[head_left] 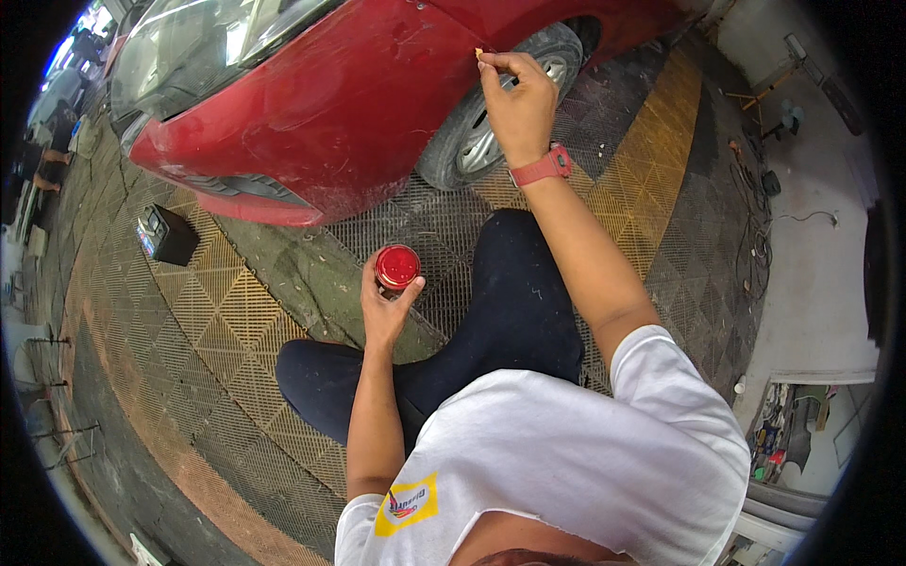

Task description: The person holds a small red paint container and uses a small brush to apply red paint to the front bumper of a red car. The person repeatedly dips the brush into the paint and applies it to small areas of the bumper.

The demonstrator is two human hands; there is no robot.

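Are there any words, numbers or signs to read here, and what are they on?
White shirt, yellow patch: dark lettering, which I won't copy out.
Black box: colourful label, too small to read.
Red watch: any marks are too small to read.
Red container in the left hand: no writing I can make out.

You are in a car workshop. A red car (349, 104) stands on grated floor tiles (217, 283) before you, cables (759, 247) along the wall (813, 302).

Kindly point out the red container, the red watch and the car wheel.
Red container (397, 268): head view, on its round top.
Red watch (539, 169): head view, on its strap.
Car wheel (478, 149): head view, on its silver rim.
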